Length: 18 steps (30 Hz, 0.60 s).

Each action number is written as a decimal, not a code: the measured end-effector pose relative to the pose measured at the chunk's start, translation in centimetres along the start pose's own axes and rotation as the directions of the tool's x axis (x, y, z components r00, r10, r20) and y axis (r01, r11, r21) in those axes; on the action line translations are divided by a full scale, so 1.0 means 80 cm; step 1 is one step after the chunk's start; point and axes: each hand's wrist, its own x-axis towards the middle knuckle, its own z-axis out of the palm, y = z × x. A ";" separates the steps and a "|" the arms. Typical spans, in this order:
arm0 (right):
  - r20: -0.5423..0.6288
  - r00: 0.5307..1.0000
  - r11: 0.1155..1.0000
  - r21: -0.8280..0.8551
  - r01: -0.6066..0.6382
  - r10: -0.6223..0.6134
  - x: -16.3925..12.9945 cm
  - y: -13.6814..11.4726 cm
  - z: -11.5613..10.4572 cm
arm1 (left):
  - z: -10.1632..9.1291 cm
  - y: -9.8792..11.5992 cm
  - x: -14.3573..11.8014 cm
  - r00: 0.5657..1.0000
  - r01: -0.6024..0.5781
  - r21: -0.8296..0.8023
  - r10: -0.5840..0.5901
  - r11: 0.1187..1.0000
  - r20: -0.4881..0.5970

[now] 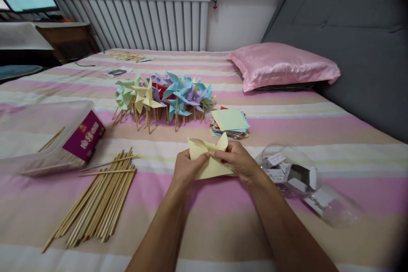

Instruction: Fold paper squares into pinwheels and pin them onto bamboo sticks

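Pinching one yellow paper point(210, 159): left hand point(188, 168) and right hand point(237, 160), two hands, both gripping it between them. Paper's long side runs left-right, folded tips point up. One pile of sticks point(98, 197) lies left of left hand; one bunch of pinwheels point(164, 95) beyond.
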 end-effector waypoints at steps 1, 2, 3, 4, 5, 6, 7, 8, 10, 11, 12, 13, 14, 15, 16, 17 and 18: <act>0.001 1.000 1.000 0.003 0.021 -0.021 0.001 0.000 0.001 | -0.001 0.000 0.002 0.999 -0.013 -0.020 0.012 1.000 -0.034; 0.002 0.999 0.999 0.007 0.049 -0.049 0.001 -0.001 0.001 | -0.002 -0.001 0.004 0.997 -0.025 -0.040 0.022 0.999 -0.070; 0.000 0.997 0.997 0.001 0.080 -0.080 0.002 -0.001 0.001 | -0.003 -0.001 0.006 0.994 -0.033 -0.059 0.027 0.998 -0.108; -0.010 0.993 0.993 -0.020 0.113 -0.114 0.003 -0.002 0.001 | -0.005 -0.001 0.008 0.989 -0.039 -0.076 0.027 0.996 -0.145; -0.034 0.988 0.987 -0.064 0.149 -0.151 0.003 -0.003 0.000 | -0.007 -0.002 0.010 0.984 -0.045 -0.091 0.028 0.995 -0.177; -0.076 0.977 0.973 -0.134 0.187 -0.198 0.002 -0.004 -0.001 | -0.009 -0.002 0.011 0.979 -0.051 -0.102 0.029 0.994 -0.202; -0.127 0.958 0.949 -0.223 0.223 -0.256 0.000 -0.006 -0.002 | -0.010 -0.001 0.013 0.974 -0.059 -0.110 0.033 0.992 -0.223; -0.178 0.929 0.912 -0.322 0.255 -0.323 -0.004 -0.009 -0.003 | -0.011 -0.001 0.013 0.970 -0.066 -0.120 0.036 0.991 -0.240; -0.228 0.869 0.823 -0.490 0.287 -0.439 -0.013 -0.016 -0.002 | -0.012 0.001 0.014 0.965 -0.081 -0.153 0.039 0.985 -0.258; -0.203 0.865 0.791 -0.537 0.293 -0.458 -0.019 -0.019 -0.001 | -0.012 0.003 0.014 0.963 -0.084 -0.175 0.035 0.981 -0.266; -0.132 0.889 0.774 -0.557 0.300 -0.439 -0.024 -0.022 0.001 | -0.012 0.005 0.014 0.963 -0.083 -0.202 0.027 0.976 -0.269; -0.035 0.919 0.767 -0.563 0.307 -0.393 -0.029 -0.024 0.004 | -0.012 0.006 0.013 0.964 -0.080 -0.232 0.017 0.969 -0.264; 0.063 0.939 0.763 -0.566 0.313 -0.338 -0.032 -0.024 0.007 | -0.012 0.008 0.013 0.968 -0.072 -0.263 0.003 0.962 -0.252; 0.147 0.945 0.759 -0.566 0.323 -0.292 -0.033 -0.023 0.010 | -0.013 0.010 0.013 0.972 -0.057 -0.295 -0.015 0.954 -0.236; 0.207 0.942 0.755 -0.564 0.335 -0.264 -0.033 -0.021 0.012 | -0.013 0.011 0.013 0.975 -0.035 -0.325 -0.039 0.945 -0.219; 0.244 0.935 0.752 -0.557 0.353 -0.258 -0.031 -0.018 0.014 | -0.015 0.012 0.014 0.977 -0.012 -0.354 -0.064 0.935 -0.203; 0.265 0.926 0.752 -0.543 0.374 -0.269 -0.029 -0.014 0.015 | -0.016 0.012 0.014 0.977 0.009 -0.379 -0.089 0.925 -0.194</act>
